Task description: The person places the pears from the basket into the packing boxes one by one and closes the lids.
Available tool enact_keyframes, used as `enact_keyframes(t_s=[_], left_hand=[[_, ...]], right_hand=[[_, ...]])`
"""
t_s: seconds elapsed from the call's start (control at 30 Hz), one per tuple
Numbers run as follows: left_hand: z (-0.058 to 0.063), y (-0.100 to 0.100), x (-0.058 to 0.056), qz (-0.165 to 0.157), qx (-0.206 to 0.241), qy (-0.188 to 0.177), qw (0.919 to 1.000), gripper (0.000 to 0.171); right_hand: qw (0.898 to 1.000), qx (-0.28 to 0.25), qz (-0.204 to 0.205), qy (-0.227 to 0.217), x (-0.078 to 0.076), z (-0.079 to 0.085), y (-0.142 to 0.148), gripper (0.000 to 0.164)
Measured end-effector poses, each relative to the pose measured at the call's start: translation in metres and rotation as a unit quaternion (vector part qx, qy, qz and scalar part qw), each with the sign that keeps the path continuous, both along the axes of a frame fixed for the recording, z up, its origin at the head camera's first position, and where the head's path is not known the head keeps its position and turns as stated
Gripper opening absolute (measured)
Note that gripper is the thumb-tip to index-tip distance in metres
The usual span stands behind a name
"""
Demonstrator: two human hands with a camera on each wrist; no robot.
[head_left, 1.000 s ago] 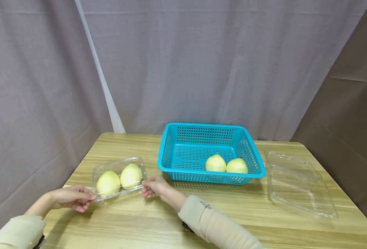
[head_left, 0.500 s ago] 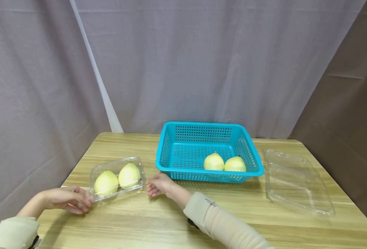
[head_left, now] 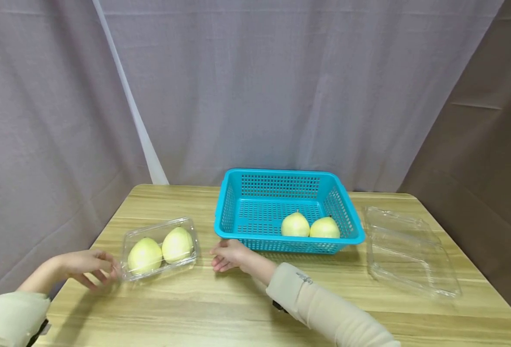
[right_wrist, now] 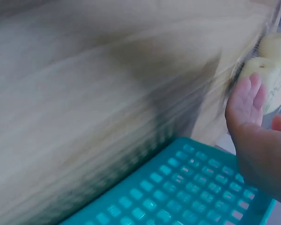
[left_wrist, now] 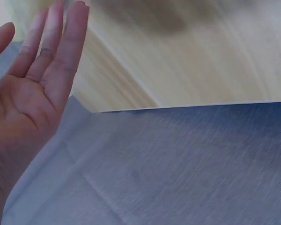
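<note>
A clear plastic clamshell box stands at the left of the table with two pale yellow pears inside. My left hand is beside its left end, fingers loosely spread and holding nothing; the left wrist view shows the bare palm and nearly straight fingers. My right hand is a short way off the box's right end, near the basket's front left corner, with relaxed fingers and nothing in them. In the right wrist view that hand overlaps the boxed pears behind it.
A turquoise plastic basket stands at the back middle, holding two more pears at its front right. Another clear plastic clamshell lies opened out at the right of the wooden table. Grey curtains hang behind.
Both hands have let go of the box's front corners and drawn apart, the left hand to the left, the right hand to the right. The box and its pears stay on the table.
</note>
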State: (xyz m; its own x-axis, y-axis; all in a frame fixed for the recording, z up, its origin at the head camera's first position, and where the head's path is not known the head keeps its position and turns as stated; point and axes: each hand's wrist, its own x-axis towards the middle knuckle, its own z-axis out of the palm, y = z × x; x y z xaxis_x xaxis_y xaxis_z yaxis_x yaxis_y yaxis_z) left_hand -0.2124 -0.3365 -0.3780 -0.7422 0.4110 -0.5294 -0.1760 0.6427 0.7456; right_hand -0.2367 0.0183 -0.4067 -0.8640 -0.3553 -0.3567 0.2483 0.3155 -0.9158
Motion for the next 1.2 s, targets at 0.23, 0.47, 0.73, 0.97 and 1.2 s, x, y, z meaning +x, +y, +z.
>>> enact_keyframes(t_s=[0.23,0.47,0.73,0.97,1.2], left_hand=[[0.019,0.012,-0.004,0.02,-0.08,0.029,0.9962,0.038],[0.038,0.024,-0.011,-0.002,-0.175,0.062,0.9826,0.04],[0.057,0.045,-0.023,-0.059,-0.256,0.153,0.9527,0.041],[0.062,0.074,-0.034,-0.099,-0.304,0.304,0.8974,0.043],[0.067,0.112,-0.037,-0.071,-0.261,0.382,0.8836,0.047]], right_hand=[[0.999,0.042,0.022,-0.006,0.006,0.007,0.011,0.022],[0.999,0.042,0.027,-0.013,0.013,0.016,0.023,0.024],[0.998,0.049,0.026,-0.006,0.021,0.03,0.047,0.022],[0.998,0.049,0.044,-0.012,0.028,0.04,0.068,0.022],[0.996,0.064,0.06,0.011,0.033,0.049,0.09,0.021]])
